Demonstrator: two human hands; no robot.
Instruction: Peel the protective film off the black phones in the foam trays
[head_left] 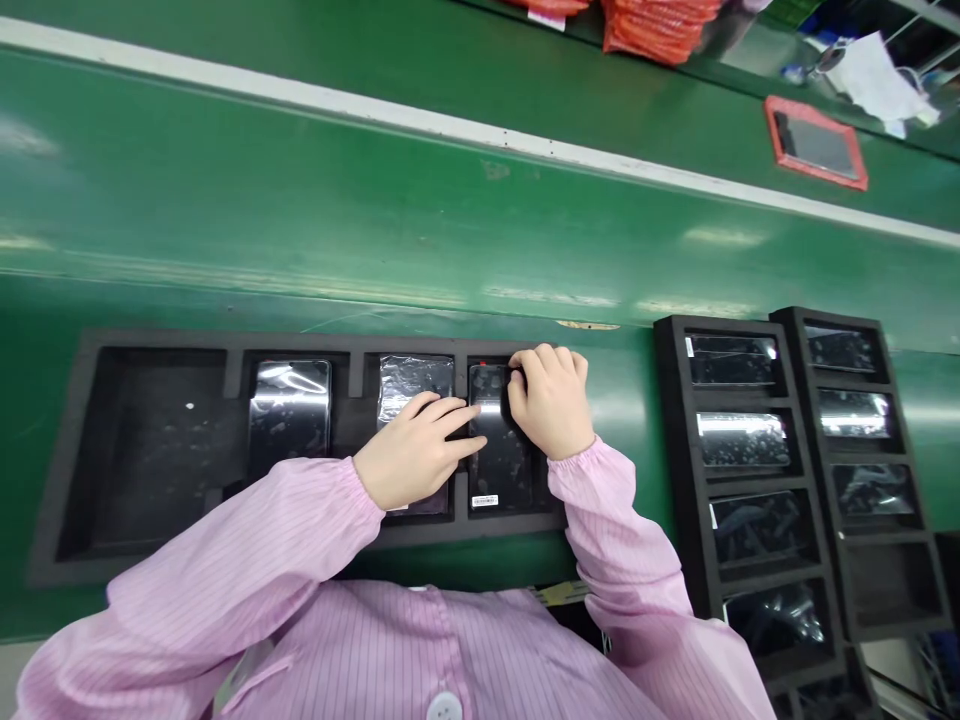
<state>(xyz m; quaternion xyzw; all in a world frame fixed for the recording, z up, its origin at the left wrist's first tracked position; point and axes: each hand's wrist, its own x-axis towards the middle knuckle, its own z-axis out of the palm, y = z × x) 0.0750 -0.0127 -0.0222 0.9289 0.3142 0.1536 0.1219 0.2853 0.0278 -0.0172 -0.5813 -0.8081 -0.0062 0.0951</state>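
In front of me lies a long black foam tray point(150, 340) with several compartments. A phone screen panel point(501, 440) with a white label at its bottom and a red mark at its top rests in the right compartment. My left hand point(420, 445) reaches over the tray with fingers spread, the fingertips at that panel's left edge. Under this hand, partly covered, is a second panel point(409, 378) in wrinkled film. My right hand point(553, 405) is closed, its fingers curled at the first panel's upper right corner; what they pinch is hidden. A third panel point(291, 420) reflects light farther left.
Two more black foam trays, one nearer point(701, 400) and one farther right point(814, 420), hold several panels. Along the back of the green workbench point(375, 200) runs a white strip point(420, 125). Beyond it are a red-wrapped panel point(817, 145) and stacked red packages point(656, 25).
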